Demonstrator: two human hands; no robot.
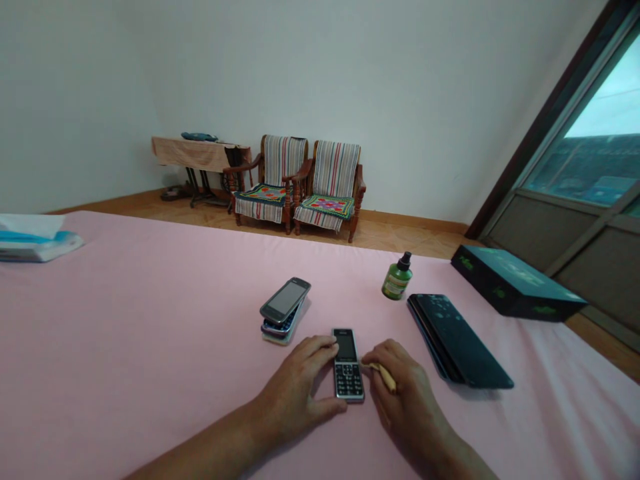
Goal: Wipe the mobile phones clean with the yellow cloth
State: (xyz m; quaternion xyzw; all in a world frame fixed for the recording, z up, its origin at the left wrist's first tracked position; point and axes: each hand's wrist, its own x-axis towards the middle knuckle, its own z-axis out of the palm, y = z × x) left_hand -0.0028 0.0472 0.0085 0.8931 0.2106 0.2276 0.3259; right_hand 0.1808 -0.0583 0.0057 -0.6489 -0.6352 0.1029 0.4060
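A black keypad mobile phone (348, 365) lies on the pink sheet directly in front of me. My left hand (297, 387) wraps its left side, with fingers at the top corner and thumb at the lower edge. My right hand (405, 393) sits just right of the phone and pinches a small cream-coloured stick or rolled wipe (386, 377), whose tip reaches toward the phone's right edge. Beyond the left hand, a stack of several mobile phones (284, 309) lies on the sheet, with a grey touchscreen phone on top.
A stack of dark tablets or phone cases (457, 340) lies right of my right hand. Behind it stand a green pump bottle (397, 278) and a dark teal box (515, 283) near the bed's edge. A tissue pack (35, 239) lies far left.
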